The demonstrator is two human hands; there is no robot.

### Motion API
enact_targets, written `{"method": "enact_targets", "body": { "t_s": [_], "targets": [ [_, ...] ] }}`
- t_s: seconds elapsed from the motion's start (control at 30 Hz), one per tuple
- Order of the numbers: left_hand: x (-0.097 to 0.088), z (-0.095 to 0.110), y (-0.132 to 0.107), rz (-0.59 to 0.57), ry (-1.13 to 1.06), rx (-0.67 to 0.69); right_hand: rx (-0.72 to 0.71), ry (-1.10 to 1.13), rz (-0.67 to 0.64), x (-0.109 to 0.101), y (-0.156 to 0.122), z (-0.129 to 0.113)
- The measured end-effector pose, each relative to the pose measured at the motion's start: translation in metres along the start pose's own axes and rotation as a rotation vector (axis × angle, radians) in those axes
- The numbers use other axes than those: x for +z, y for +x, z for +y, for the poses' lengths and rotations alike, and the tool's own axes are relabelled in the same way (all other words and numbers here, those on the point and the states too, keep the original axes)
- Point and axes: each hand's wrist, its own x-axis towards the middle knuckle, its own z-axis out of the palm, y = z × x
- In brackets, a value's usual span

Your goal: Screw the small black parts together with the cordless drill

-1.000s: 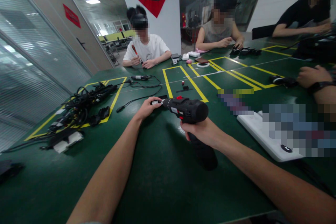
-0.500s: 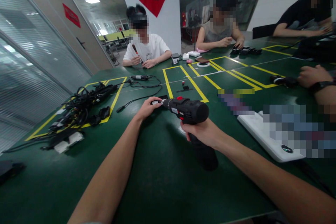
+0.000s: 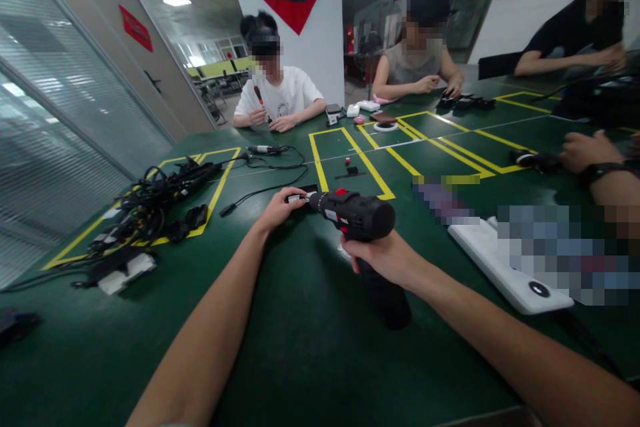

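My right hand [image 3: 387, 255] grips the handle of a black cordless drill [image 3: 357, 215] with red trim, held level above the green table [image 3: 300, 333]. Its nose points left at a small black and white part [image 3: 296, 197]. My left hand [image 3: 279, 207] pinches that part at the drill's tip and holds it down on the table. A thin black cable [image 3: 260, 191] runs left from beside the part.
A heap of black cables and adapters [image 3: 150, 210] lies at the left inside yellow tape lines. A white flat device [image 3: 505, 268] sits at the right. Small black and red bits [image 3: 349, 167] lie in the far taped box. Three people work across the table; another person's hand [image 3: 585, 150] rests at the right.
The view has shifted slightly; the drill and both hands hold the same pose at the small part.
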Motion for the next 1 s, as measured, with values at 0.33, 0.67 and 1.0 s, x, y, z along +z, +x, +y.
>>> {"method": "enact_targets", "body": {
  "t_s": [0.33, 0.67, 1.0],
  "targets": [
    [0.0009, -0.0024, 0.0010, 0.009, -0.029, -0.009, -0.009, -0.014, -0.003, 0.0006, -0.0004, -0.0017],
    [0.0019, -0.0022, 0.0009, 0.026, -0.044, 0.017, -0.030, -0.013, 0.015, 0.0026, 0.0008, 0.0009],
    [0.0009, -0.0056, 0.0015, 0.017, -0.044, -0.005, 0.005, -0.026, 0.008, 0.0019, -0.0002, -0.0001]
  ]
}}
